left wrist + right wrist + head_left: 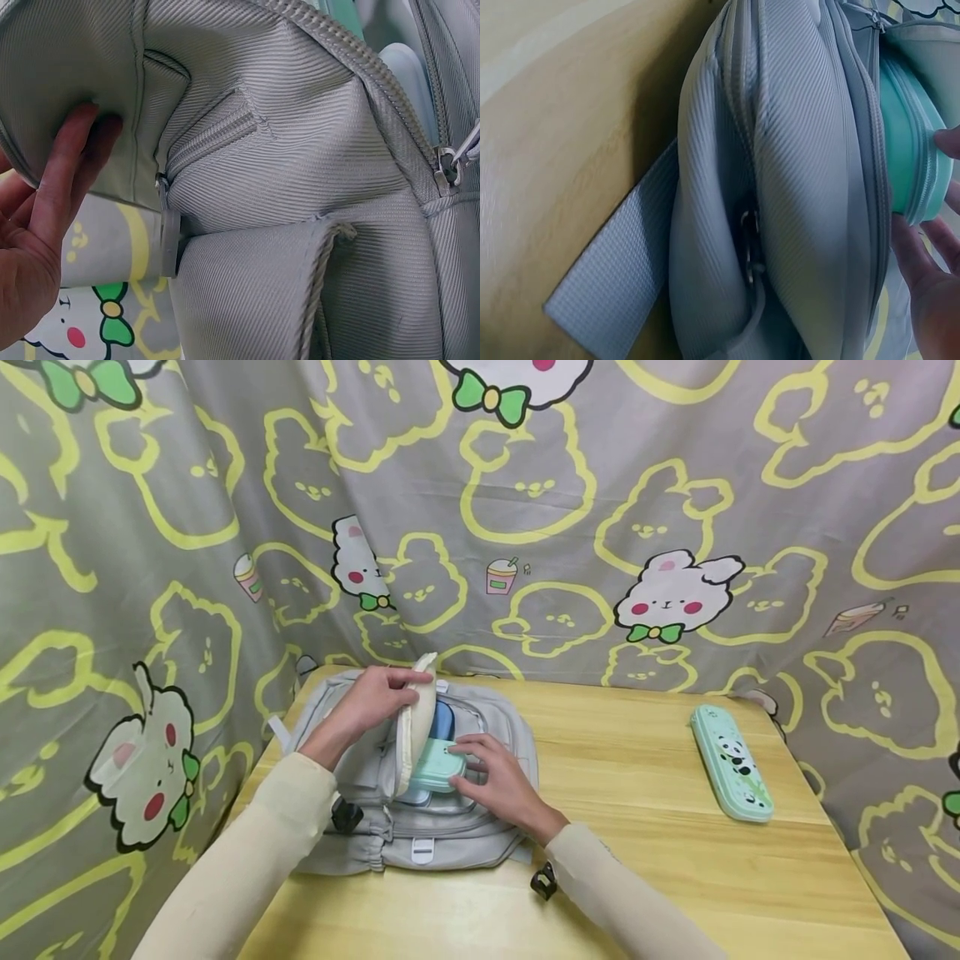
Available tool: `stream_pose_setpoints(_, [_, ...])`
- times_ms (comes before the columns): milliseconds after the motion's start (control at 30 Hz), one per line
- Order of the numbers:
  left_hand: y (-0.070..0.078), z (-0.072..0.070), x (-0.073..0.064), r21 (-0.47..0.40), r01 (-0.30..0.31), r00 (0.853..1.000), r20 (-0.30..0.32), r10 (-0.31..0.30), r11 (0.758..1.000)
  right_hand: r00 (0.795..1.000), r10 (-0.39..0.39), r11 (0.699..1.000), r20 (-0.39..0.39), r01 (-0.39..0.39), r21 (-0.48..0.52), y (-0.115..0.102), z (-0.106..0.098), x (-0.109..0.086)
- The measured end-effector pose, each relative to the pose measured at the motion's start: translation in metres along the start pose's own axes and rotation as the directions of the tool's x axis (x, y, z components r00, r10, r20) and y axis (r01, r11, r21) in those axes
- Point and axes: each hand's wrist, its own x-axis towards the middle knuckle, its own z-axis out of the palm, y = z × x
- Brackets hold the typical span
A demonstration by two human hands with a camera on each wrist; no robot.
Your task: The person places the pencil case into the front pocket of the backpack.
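A grey backpack (465,852) lies on the wooden table with its front pocket unzipped. My left hand (375,697) grips the edge of the pocket's flap (417,718) and holds it raised. In the left wrist view, fingers (64,169) of that hand press against the flap's fabric. At the pocket opening, my right hand (495,777) holds a mint-green zip case (438,766), which is partly inside. The right wrist view shows the zip case (919,142) between thumb and fingers. A blue object (442,722) sits behind it in the pocket, mostly hidden.
A mint-green pencil case (731,764) with a panda print lies on the right side of the table (615,760). A patterned grey curtain (555,552) hangs behind and along the left. A strap (615,277) sticks out from the backpack onto the tabletop.
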Motion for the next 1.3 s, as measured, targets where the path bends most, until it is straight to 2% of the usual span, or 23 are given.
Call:
stream_pose_setpoints(333, [-0.003, 0.002, 0.002, -0.008, 0.0, 1.0, -0.013, 0.0, 1.0, 1.0, 0.019, 1.0, -0.006, -0.019, 0.01, -0.01, 0.013, 0.004])
stream_pose_setpoints(633, [-0.003, 0.003, 0.001, -0.021, 0.036, 0.999, -0.021, -0.036, 0.999, 0.997, 0.07, 0.997, -0.026, -0.068, 0.044, -0.015, 0.024, 0.008])
stream_pose_setpoints(833, [-0.004, 0.002, 0.001, -0.08, 0.077, 0.996, -0.029, -0.079, 0.994, 0.997, 0.065, 0.996, -0.041, -0.063, 0.065, -0.016, 0.028, 0.01])
stream_pose_setpoints(1033, [-0.004, 0.0, 0.0, -0.142, 0.082, 0.995, -0.047, -0.089, 0.986, 0.997, 0.059, 0.996, -0.047, -0.056, 0.072, -0.017, 0.031, 0.01])
stream_pose_setpoints(1300, [-0.003, -0.001, -0.001, -0.248, 0.094, 0.992, -0.055, -0.112, 0.964, 0.997, 0.044, 0.994, -0.063, -0.037, 0.101, -0.016, 0.029, 0.011])
